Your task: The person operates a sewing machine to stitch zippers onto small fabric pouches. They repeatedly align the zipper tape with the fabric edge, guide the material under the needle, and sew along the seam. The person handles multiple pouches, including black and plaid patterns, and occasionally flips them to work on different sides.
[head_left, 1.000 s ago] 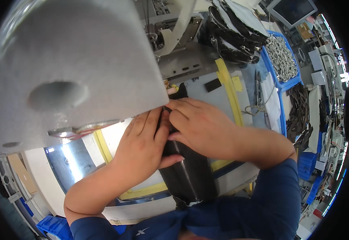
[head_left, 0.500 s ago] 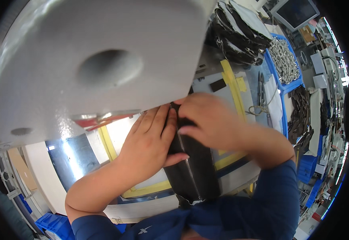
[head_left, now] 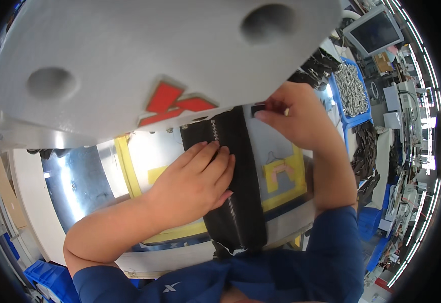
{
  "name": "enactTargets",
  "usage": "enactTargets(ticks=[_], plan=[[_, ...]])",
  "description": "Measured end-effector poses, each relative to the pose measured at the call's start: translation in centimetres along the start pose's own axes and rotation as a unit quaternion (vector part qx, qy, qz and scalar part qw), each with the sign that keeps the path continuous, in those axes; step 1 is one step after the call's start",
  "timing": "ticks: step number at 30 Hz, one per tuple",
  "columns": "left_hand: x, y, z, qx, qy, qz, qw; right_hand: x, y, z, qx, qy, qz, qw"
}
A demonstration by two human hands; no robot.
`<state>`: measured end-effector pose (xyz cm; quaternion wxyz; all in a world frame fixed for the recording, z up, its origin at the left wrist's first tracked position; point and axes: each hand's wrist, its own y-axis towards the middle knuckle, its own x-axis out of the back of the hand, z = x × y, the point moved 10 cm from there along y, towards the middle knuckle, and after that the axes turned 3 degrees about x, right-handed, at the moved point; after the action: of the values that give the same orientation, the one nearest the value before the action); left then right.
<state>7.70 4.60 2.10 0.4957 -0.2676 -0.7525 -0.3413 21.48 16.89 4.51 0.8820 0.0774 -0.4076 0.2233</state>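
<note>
In the middle of the frame, a black fabric piece (head_left: 245,187) runs from under the machine head (head_left: 129,55) down to the person's front, with a silver zipper (head_left: 234,217) along its length. The left hand (head_left: 197,174) lies palm down on the fabric's left part, fingers slightly bent and close together, its fingertips over the zipper line; it presses on the cloth and is not closed around it.

Right of the fabric's upper end, the right hand (head_left: 293,118) is curled, thumb and fingertips drawn close beside a small dark patch (head_left: 256,108); whether it grips the patch, I cannot tell. Beneath is a pale plate (head_left: 268,139) edged with yellow tape (head_left: 126,166).

The grey machine head, bearing a red emblem (head_left: 175,101), fills the upper left. At the upper right are a monitor (head_left: 374,31) and a blue tray (head_left: 355,120) of metal pieces (head_left: 350,91), with dark strips (head_left: 365,151) just below. A blue crate (head_left: 48,283) stands at the lower left.
</note>
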Motion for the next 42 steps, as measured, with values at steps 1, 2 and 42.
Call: enactTargets(ticks=[1, 2, 42], plan=[[0.0, 0.0, 0.0, -0.004, -0.002, -0.003, 1.0, -1.0, -0.1, 0.1, -0.004, 0.07, -0.003, 0.998], [0.1, 0.1, -0.1, -0.01, -0.002, -0.002, 1.0, -2.4, -0.4, -0.3, -0.011, 0.14, -0.009, 0.99], [1.2, -0.8, 2.8, 0.089, -0.002, -0.062, 0.994, -6.7, -1.4, 5.7, 0.323, -0.187, -0.017, 0.928]])
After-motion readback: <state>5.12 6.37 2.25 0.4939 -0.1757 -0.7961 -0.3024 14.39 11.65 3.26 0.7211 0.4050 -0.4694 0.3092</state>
